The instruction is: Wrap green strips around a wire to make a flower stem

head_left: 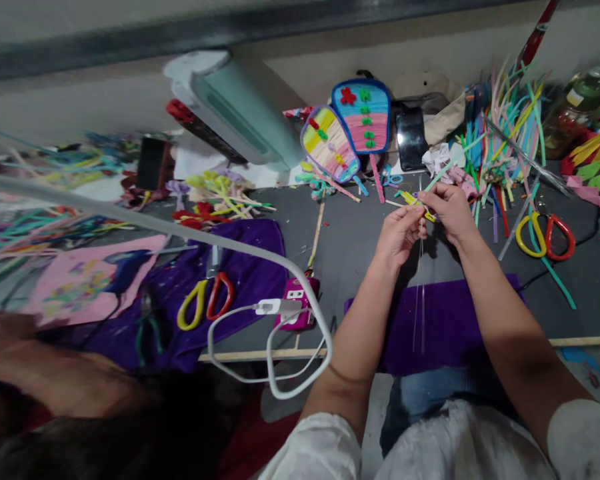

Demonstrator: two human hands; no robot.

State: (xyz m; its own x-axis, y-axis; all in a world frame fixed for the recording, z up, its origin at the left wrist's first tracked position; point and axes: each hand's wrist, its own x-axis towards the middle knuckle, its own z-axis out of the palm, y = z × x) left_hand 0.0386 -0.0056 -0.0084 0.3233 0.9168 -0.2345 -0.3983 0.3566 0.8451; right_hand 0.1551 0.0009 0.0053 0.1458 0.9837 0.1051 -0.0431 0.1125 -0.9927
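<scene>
Head view, looking down, and both hands are up over the dark surface (360,247) working one small piece. The left hand (399,235) is pinched tight on a little yellow strip piece (414,200), fingertips closed on its near end. The right hand (449,208) grips the same piece from the other side, fingers curled around it, so the piece sits right between the two hands, held clear above the surface. Thin clear strands (420,293) hang down from the hands toward the purple cloth (445,320) at the near edge.

My read: this is the fiddly middle of assembling a decoration, binding or threading the strip onto the strands. The next move looks to call for steady, fine fingertip work, keeping the strands taut without letting the piece twist away.

Around it, plenty of supplies. A pile of coloured strips (505,127) lies just past the right hand, and yellow-and-red scissors (545,237) sit to its right. Two finished woven fans (347,133) rest at the far side, beside a dark phone (411,139). To the left, a second pair of scissors (206,301) lies on another purple cloth, near a pink power strip (296,303) with a white cable (290,360) looping off it. Another person's blurred arm (55,373) shows at lower left, well apart.
</scene>
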